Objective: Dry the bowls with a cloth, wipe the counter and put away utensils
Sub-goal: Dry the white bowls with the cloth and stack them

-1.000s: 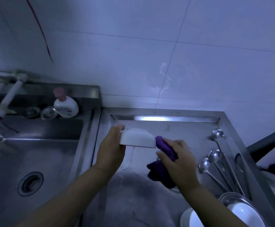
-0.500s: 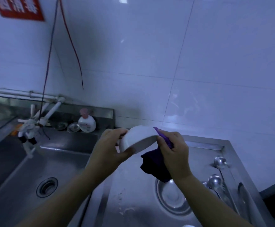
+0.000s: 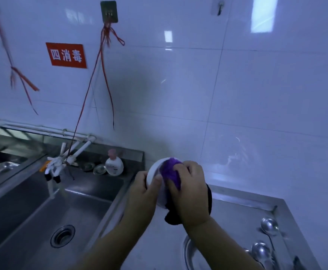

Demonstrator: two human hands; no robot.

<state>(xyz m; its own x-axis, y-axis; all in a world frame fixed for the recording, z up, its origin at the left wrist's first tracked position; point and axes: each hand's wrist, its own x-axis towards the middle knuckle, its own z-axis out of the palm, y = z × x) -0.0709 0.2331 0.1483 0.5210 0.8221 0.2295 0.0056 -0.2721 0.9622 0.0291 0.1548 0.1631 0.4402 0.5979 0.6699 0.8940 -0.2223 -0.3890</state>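
Note:
A small white bowl (image 3: pixel 155 168) is held up on its side above the steel counter (image 3: pixel 233 217), its opening turned toward me. My left hand (image 3: pixel 142 193) grips its rim, thumb inside the edge. My right hand (image 3: pixel 191 193) holds a purple cloth (image 3: pixel 171 169) and presses it into the bowl; the cloth's dark tail hangs below my wrist. Metal spoons (image 3: pixel 268 228) lie on the counter at the lower right.
A steel sink (image 3: pixel 48 207) with a drain (image 3: pixel 62 235) lies to the left, a white soap bottle (image 3: pixel 114 165) and small metal dishes on its back ledge. A steel plate (image 3: pixel 187 250) sits near the bottom edge. White pipes and red strings hang over the sink.
The bowl has been tipped from upside down to face me, and my right hand has moved the cloth from its outer side into its inside. The view has tilted up toward the wall.

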